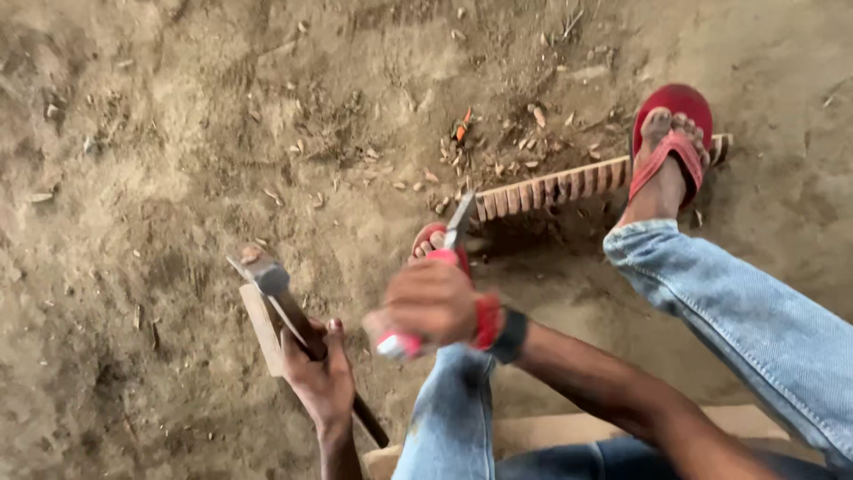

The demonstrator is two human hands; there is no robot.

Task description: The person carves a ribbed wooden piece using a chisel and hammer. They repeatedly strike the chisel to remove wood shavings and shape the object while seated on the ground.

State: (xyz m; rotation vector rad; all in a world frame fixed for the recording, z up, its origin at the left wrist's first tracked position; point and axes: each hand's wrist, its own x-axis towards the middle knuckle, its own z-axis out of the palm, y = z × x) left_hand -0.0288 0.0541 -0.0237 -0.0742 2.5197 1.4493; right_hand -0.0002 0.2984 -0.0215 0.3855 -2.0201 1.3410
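My left hand point(322, 378) grips the dark handle of a hammer point(267, 276), whose metal head is over a small pale wooden block point(260, 327) on the dirt. My right hand point(433, 302), blurred, is closed around a red-handled chisel point(458, 224) with its blade pointing away towards a long notched wooden strip point(569, 182). The far end of that strip lies under my foot in a red sandal point(673, 142). My other foot, also in a red sandal point(430, 240), sits just behind the chisel blade.
Bare dirt ground point(160, 133) with scattered wood chips point(498, 151) lies all around. A pale wooden board point(551, 431) runs under my legs at the bottom. My jeans-clad leg point(746, 320) crosses the right side.
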